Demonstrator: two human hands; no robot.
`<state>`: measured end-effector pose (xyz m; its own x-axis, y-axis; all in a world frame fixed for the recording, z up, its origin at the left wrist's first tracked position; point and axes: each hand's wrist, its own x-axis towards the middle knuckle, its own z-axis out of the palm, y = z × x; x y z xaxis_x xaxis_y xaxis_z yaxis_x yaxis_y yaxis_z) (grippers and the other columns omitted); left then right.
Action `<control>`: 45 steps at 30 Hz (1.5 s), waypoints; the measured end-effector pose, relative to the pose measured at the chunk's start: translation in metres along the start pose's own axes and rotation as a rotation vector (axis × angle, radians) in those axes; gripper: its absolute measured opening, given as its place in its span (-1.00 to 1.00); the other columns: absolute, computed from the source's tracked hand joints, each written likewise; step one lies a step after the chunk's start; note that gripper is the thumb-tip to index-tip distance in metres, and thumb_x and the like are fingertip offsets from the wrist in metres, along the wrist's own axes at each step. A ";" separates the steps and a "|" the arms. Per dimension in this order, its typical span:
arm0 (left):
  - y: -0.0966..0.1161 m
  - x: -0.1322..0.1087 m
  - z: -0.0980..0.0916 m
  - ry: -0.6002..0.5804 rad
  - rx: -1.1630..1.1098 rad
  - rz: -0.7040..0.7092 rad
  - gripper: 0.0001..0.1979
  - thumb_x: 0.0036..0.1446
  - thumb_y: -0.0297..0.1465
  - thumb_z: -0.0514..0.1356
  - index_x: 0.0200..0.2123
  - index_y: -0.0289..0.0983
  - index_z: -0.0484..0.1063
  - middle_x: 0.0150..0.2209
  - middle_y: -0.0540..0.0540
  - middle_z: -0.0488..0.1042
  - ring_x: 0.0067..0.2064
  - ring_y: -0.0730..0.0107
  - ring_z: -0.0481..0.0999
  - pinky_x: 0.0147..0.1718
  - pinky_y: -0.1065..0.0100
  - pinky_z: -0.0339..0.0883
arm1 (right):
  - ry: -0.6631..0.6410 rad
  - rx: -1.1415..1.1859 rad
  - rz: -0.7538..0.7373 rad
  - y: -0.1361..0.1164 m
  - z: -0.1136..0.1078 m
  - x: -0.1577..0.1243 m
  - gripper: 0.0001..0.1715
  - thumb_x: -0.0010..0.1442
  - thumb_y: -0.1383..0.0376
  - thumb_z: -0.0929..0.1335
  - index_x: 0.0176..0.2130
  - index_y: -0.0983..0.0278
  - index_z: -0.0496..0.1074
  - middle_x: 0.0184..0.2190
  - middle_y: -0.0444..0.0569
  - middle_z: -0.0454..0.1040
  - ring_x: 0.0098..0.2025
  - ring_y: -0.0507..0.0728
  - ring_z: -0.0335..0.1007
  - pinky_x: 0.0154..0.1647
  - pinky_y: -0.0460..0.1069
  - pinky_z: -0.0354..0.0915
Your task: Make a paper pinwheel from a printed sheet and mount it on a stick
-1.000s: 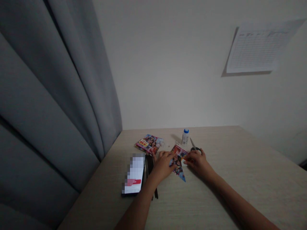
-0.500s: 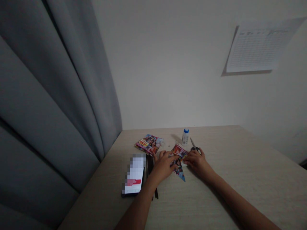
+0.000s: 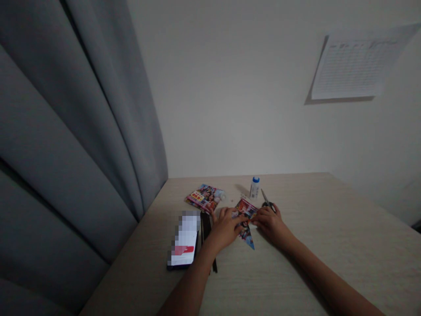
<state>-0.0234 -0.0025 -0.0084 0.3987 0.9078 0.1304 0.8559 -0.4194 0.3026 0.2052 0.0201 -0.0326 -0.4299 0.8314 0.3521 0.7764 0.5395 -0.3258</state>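
Observation:
A colourful printed paper (image 3: 247,207), folded with pointed corners, lies on the table between my two hands. My left hand (image 3: 226,226) rests on its left side with the fingers stretched out and apart. At the paper's right edge, my right hand (image 3: 270,223) has its fingers drawn together in a pinch on it. Scissors (image 3: 267,200) lie just beyond my right hand, their handles partly behind its fingers. A white glue bottle with a blue cap (image 3: 254,188) stands upright behind the paper.
Left of my left hand is a lit phone (image 3: 184,239), with thin dark strips (image 3: 206,223) beside it, partly under my forearm. More printed papers (image 3: 205,197) lie farther back. A grey curtain (image 3: 98,131) borders the table's left, and a wall stands behind it.
My left fingers have shifted slightly right over the printed paper. My right hand stays at its edge, and the other things have not moved.

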 end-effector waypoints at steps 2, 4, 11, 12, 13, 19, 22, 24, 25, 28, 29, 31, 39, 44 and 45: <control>0.000 0.000 0.000 -0.002 0.002 0.005 -0.64 0.29 -0.20 0.16 0.13 0.24 0.39 0.25 -0.04 0.28 0.29 -0.02 0.13 0.22 -0.49 -0.34 | -0.001 0.001 -0.004 0.001 0.000 0.000 -0.79 0.30 0.27 0.34 -0.18 0.05 0.59 -0.13 -0.05 0.61 0.06 0.24 0.38 0.29 0.39 -0.20; 0.000 0.000 0.001 -0.003 0.003 0.005 -0.64 0.29 -0.20 0.16 0.13 0.25 0.39 0.25 -0.03 0.28 0.29 -0.04 0.13 0.21 -0.51 -0.38 | -0.003 0.004 -0.005 0.001 -0.001 0.000 -0.80 0.29 0.26 0.34 -0.18 0.06 0.59 -0.12 -0.06 0.60 0.06 0.24 0.38 0.29 0.39 -0.20; 0.001 -0.001 -0.001 -0.002 0.019 0.008 -0.61 0.27 -0.22 0.18 0.14 0.27 0.38 0.25 -0.03 0.28 0.30 -0.06 0.09 0.22 -0.49 -0.50 | -0.010 0.016 0.001 0.003 -0.002 0.000 -0.82 0.30 0.23 0.34 -0.20 0.05 0.58 -0.13 -0.08 0.60 0.06 0.24 0.37 0.30 0.39 -0.22; 0.001 -0.001 -0.001 -0.002 0.021 0.010 -0.61 0.28 -0.21 0.18 0.14 0.28 0.38 0.25 -0.03 0.28 0.30 -0.07 0.09 0.22 -0.50 -0.52 | -0.012 0.017 0.000 0.004 -0.002 0.000 -0.82 0.30 0.22 0.34 -0.21 0.05 0.58 -0.14 -0.08 0.60 0.06 0.24 0.37 0.29 0.39 -0.22; 0.001 -0.001 -0.001 -0.001 0.021 0.012 -0.62 0.28 -0.21 0.17 0.14 0.29 0.38 0.25 -0.02 0.28 0.31 -0.07 0.08 0.22 -0.50 -0.53 | -0.013 0.016 0.000 0.005 -0.001 0.000 -0.83 0.30 0.22 0.34 -0.21 0.05 0.58 -0.15 -0.08 0.60 0.06 0.24 0.37 0.29 0.39 -0.22; -0.002 -0.001 0.003 -0.013 0.022 0.006 -0.60 0.28 -0.20 0.16 0.16 0.30 0.35 0.28 0.00 0.24 0.32 -0.13 0.05 0.21 -0.52 -0.45 | -0.028 0.002 -0.008 0.009 0.002 0.000 -0.82 0.30 0.20 0.34 -0.21 0.04 0.58 -0.14 -0.08 0.59 0.08 0.25 0.34 0.28 0.40 -0.20; -0.002 0.000 0.003 -0.005 0.017 0.010 -0.62 0.28 -0.20 0.17 0.15 0.27 0.37 0.26 -0.03 0.26 0.32 -0.09 0.07 0.21 -0.52 -0.45 | -0.041 0.015 0.001 0.010 0.002 0.000 -0.81 0.30 0.18 0.34 -0.19 0.03 0.58 -0.13 -0.07 0.59 0.08 0.26 0.34 0.28 0.40 -0.21; -0.001 0.000 0.002 0.002 0.007 0.010 -0.60 0.27 -0.22 0.18 0.16 0.23 0.37 0.25 -0.05 0.28 0.31 -0.07 0.09 0.21 -0.51 -0.43 | -0.045 0.025 0.001 0.011 0.002 0.000 -0.81 0.30 0.18 0.34 -0.18 0.03 0.58 -0.12 -0.06 0.58 0.07 0.25 0.34 0.28 0.40 -0.22; 0.000 0.000 0.001 0.004 0.002 0.006 -0.59 0.27 -0.23 0.18 0.17 0.21 0.35 0.24 -0.05 0.29 0.30 -0.05 0.10 0.22 -0.51 -0.42 | -0.046 0.027 0.000 0.011 0.002 0.000 -0.81 0.29 0.19 0.34 -0.18 0.02 0.58 -0.12 -0.06 0.58 0.07 0.25 0.33 0.28 0.40 -0.22; 0.001 0.001 0.000 0.004 -0.005 -0.010 -0.54 0.26 -0.24 0.19 0.20 0.17 0.31 0.23 -0.07 0.30 0.29 -0.04 0.12 0.22 -0.49 -0.46 | -0.049 0.034 -0.008 0.011 0.002 0.001 -0.81 0.29 0.19 0.35 -0.18 0.02 0.58 -0.13 -0.06 0.58 0.08 0.26 0.33 0.29 0.40 -0.24; 0.002 0.001 -0.001 0.002 -0.004 -0.013 -0.55 0.26 -0.24 0.19 0.20 0.17 0.32 0.23 -0.06 0.30 0.29 -0.04 0.11 0.23 -0.49 -0.47 | -0.052 0.037 -0.010 0.012 0.002 0.001 -0.82 0.29 0.18 0.34 -0.18 0.02 0.58 -0.13 -0.06 0.58 0.08 0.26 0.33 0.29 0.41 -0.25; 0.003 0.001 -0.001 0.000 -0.003 -0.007 -0.58 0.26 -0.24 0.18 0.18 0.19 0.35 0.23 -0.05 0.28 0.29 -0.04 0.11 0.23 -0.48 -0.44 | -0.052 0.040 -0.008 0.012 0.002 0.001 -0.82 0.30 0.17 0.34 -0.19 0.04 0.57 -0.13 -0.06 0.58 0.09 0.26 0.33 0.29 0.42 -0.26; 0.002 0.000 0.000 -0.033 0.007 -0.002 -0.59 0.28 -0.24 0.16 0.15 0.30 0.36 0.26 -0.01 0.23 0.29 -0.04 0.09 0.24 -0.44 -0.34 | -0.055 0.023 -0.003 0.009 0.000 0.000 -0.81 0.31 0.17 0.33 -0.21 0.06 0.57 -0.13 -0.06 0.58 0.07 0.25 0.35 0.29 0.42 -0.21; 0.001 0.001 0.001 -0.029 0.018 0.000 -0.60 0.29 -0.23 0.16 0.14 0.35 0.35 0.27 -0.01 0.23 0.30 -0.10 0.07 0.19 -0.53 -0.41 | -0.060 0.027 0.011 0.007 -0.003 0.000 -0.80 0.31 0.16 0.32 -0.20 0.06 0.57 -0.13 -0.06 0.58 0.08 0.25 0.36 0.28 0.42 -0.19; 0.001 0.001 0.001 -0.028 0.019 -0.001 -0.60 0.28 -0.21 0.16 0.14 0.35 0.35 0.27 -0.01 0.24 0.31 -0.11 0.06 0.19 -0.54 -0.43 | -0.061 0.029 0.008 0.006 -0.004 0.000 -0.79 0.31 0.15 0.32 -0.20 0.05 0.57 -0.12 -0.06 0.58 0.08 0.26 0.36 0.28 0.43 -0.20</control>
<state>-0.0221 -0.0020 -0.0088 0.4069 0.9075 0.1040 0.8622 -0.4192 0.2845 0.2120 0.0229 -0.0310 -0.4514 0.8420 0.2955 0.7667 0.5354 -0.3543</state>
